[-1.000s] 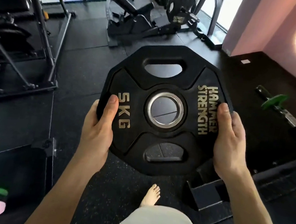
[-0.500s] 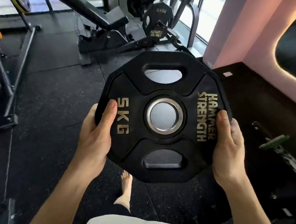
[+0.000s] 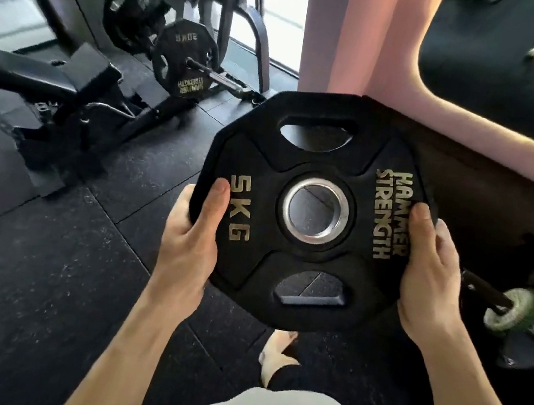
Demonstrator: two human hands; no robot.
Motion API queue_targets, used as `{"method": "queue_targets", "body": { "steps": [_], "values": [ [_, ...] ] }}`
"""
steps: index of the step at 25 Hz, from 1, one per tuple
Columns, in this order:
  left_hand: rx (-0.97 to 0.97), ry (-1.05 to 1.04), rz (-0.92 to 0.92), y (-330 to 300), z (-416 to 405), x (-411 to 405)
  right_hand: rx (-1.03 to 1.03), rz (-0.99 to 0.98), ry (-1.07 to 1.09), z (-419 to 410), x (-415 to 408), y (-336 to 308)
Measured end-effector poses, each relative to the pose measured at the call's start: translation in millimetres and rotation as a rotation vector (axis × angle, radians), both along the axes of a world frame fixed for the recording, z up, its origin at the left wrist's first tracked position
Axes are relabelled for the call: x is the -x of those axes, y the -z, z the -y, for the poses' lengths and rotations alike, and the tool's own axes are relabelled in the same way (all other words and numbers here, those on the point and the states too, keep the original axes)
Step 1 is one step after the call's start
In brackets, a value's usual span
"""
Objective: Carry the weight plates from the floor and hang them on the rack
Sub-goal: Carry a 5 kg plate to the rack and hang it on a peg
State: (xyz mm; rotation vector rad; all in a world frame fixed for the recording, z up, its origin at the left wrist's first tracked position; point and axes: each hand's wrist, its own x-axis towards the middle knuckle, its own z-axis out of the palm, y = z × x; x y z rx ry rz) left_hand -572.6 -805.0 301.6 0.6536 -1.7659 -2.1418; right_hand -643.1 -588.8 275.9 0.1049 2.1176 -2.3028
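black 5 kg plate, "hammer strength" lettering, held up off the floor in front of the person, face tilted toward the camera. left hand grips its left edge, thumb over the face just beside the "5 kg" mark, fingers wrapped behind. right hand grips the right edge the same way, thumb next to the lettering. both hands clamped on the plate, one per side. steel-ringed centre hole and two grip cutouts are open, floor shows through them.

rack stands ahead and to the left, well apart from the held plate. a hung plate sits on a peg with the bare end of the peg sticking out toward the room; second hung plate behind it, further left.

bench angles in from the left edge, its base on the black rubber floor. open floor runs between bench base and the person. pink wall with a dark ledge close on the right. blurred green-collared bar low at right, just beside the right wrist. bare foot under the plate.
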Motion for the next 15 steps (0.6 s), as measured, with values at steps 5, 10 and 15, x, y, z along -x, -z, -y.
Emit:
{"method": "queue_targets", "body": {
  "steps": [5, 10, 15],
  "values": [
    [-0.033, 0.083, 0.000, 10.6, 30.7, 172.4, -0.030, 0.023, 0.082, 24.0, 153.4, 10.6],
    [-0.077, 0.149, 0.017, 4.1, 46.1, 340.0, -0.048, 0.077, 0.182, 33.7, 301.7, -2.6],
    [-0.086, 0.278, -0.026, 4.6, 56.1, 491.1, -0.024, 0.063, 0.273, 38.5, 437.3, -4.8]
  ]
}}
